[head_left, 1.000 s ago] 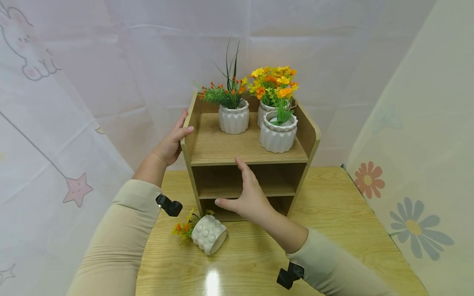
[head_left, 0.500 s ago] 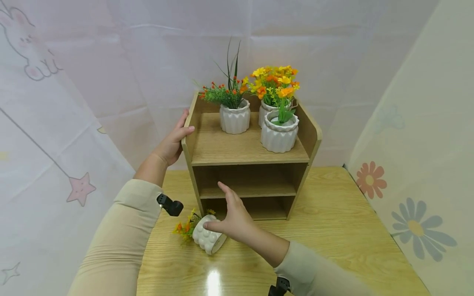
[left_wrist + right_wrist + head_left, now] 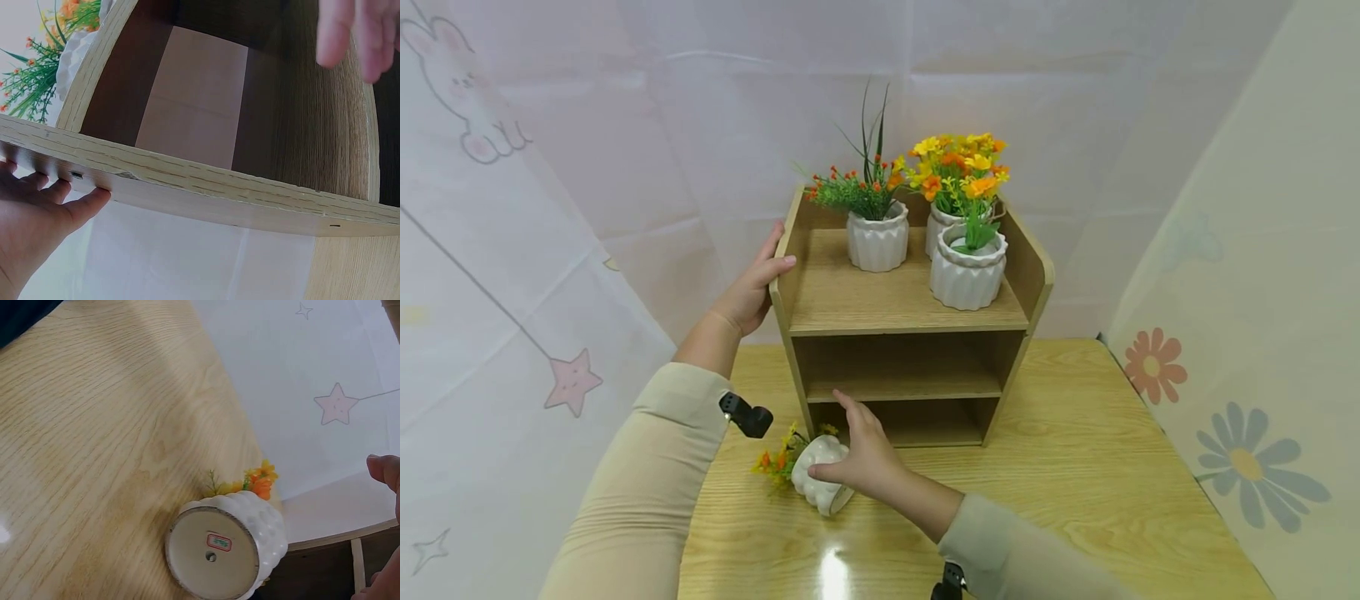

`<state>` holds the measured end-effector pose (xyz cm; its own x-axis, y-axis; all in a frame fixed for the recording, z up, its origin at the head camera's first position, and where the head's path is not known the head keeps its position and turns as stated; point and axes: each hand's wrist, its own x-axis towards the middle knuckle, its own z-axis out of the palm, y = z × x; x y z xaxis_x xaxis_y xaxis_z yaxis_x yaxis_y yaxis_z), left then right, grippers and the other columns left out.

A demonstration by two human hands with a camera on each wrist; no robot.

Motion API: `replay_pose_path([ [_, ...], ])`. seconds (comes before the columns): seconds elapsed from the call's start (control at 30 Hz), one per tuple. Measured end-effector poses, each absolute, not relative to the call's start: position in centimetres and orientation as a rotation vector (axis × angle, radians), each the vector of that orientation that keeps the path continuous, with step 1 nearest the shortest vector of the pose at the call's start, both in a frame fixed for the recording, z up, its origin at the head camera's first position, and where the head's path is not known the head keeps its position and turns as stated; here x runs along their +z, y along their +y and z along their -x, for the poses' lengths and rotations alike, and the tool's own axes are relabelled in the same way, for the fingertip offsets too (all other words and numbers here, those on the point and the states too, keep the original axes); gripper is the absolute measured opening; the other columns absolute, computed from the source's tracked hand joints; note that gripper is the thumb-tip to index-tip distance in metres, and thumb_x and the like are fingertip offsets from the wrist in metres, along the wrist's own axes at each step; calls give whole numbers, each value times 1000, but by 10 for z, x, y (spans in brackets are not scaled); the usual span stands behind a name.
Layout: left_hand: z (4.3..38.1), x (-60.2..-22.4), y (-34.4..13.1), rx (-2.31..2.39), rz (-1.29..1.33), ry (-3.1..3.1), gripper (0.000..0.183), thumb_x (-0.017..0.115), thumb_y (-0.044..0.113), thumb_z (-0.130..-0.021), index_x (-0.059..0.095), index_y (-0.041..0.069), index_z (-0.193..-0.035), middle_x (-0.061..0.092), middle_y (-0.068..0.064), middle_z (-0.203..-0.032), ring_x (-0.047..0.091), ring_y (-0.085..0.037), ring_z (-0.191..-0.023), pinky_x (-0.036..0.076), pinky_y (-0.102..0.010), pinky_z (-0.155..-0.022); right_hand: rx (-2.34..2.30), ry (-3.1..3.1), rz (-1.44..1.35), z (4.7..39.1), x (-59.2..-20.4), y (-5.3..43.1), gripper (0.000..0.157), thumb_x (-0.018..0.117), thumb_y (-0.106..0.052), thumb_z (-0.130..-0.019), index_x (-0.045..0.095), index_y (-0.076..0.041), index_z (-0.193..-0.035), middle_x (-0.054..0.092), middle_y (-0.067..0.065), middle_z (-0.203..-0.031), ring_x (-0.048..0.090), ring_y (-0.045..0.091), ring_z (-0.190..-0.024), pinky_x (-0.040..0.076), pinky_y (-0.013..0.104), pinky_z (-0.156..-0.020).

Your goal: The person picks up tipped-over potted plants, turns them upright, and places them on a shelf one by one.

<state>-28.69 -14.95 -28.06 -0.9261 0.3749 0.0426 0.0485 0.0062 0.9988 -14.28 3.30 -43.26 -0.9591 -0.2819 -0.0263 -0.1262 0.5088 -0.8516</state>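
Note:
My left hand (image 3: 748, 292) rests against the left side panel of a wooden shelf unit (image 3: 880, 312). In the left wrist view its fingers (image 3: 87, 205) lie along the panel's outer face. My right hand (image 3: 868, 454), thumb spread from the fingers, is over a white bubble-textured flower pot (image 3: 812, 479). The pot lies tipped on its side, its yellow and orange flowers (image 3: 772, 461) pointing left. Its round base with a small sticker (image 3: 212, 553) faces the right wrist camera. The right thumb overlaps the pot in the head view; I cannot tell whether they touch.
On the top shelf stand several things: a white pot (image 3: 877, 242) with red-berried greenery, and a white ribbed pot (image 3: 967, 271) before another pot with yellow-orange flowers (image 3: 955, 171). The unit stands on a wooden table (image 3: 1075, 467) between printed curtains (image 3: 1240, 333).
My right hand has come down and left from in front of the shelf unit to the tipped flower pot. The left hand stays on the side panel.

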Motion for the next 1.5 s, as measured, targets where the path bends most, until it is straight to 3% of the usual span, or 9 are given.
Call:
replay_pose_path([
  [0.2,287,-280,-149,2016,-429,2045,79,38,27,-94,-10,42,-155,-8,6,-166,21,-33,-141,26,-40,-107,-1412,2584,362,145,-442,29,106,87,-36,-71,24,-23,-156,29,14,-158,33,38,-140,43,58,-101],
  [0.7,287,-281,-149,2007,-426,2051,80,38,28,-94,-11,40,-156,-6,5,-166,23,-33,-140,29,-37,-104,-1288,2616,408,149,-471,15,106,89,-36,-67,30,-20,-154,39,13,-151,36,37,-138,45,56,-99],
  [0.87,288,-280,-149,2008,-440,2056,80,38,28,-94,-11,40,-156,-9,6,-165,22,-34,-139,28,-38,-104,-1237,2654,423,152,-482,11,107,91,-34,-63,33,-16,-152,44,14,-146,41,37,-134,46,54,-97],
  [1.5,287,-281,-149,2006,-437,2059,80,38,27,-93,-10,44,-155,-13,7,-165,19,-35,-142,22,-47,-112,-1050,2713,430,158,-504,-1,107,91,-37,-63,33,-21,-152,41,15,-149,39,37,-136,41,55,-104],
])
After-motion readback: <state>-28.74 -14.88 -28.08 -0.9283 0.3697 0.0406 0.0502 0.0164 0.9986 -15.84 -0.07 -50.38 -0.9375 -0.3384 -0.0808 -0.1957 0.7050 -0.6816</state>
